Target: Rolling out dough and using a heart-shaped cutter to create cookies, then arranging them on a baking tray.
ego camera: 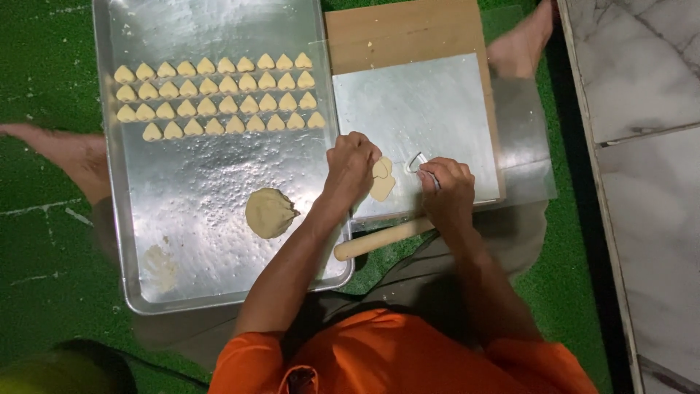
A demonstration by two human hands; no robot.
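My left hand (pixel 351 166) covers part of the dough piece (pixel 382 182); my forearms hide the rolling pin's (pixel 383 237) middle and far end.

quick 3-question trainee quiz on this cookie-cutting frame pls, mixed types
1. True or false: the heart-shaped dough pieces lie in rows at the far end of the metal tray.
2. Which hand holds the wire heart cutter? A) left B) right C) neither
3. Fill in: the wooden rolling pin lies near the person's ____ forearm.

Key:
1. True.
2. B: the right hand holds it; the left hand touches the flat dough on the plastic-covered board.
3. Right. The round dough lump sits apart on the tray.
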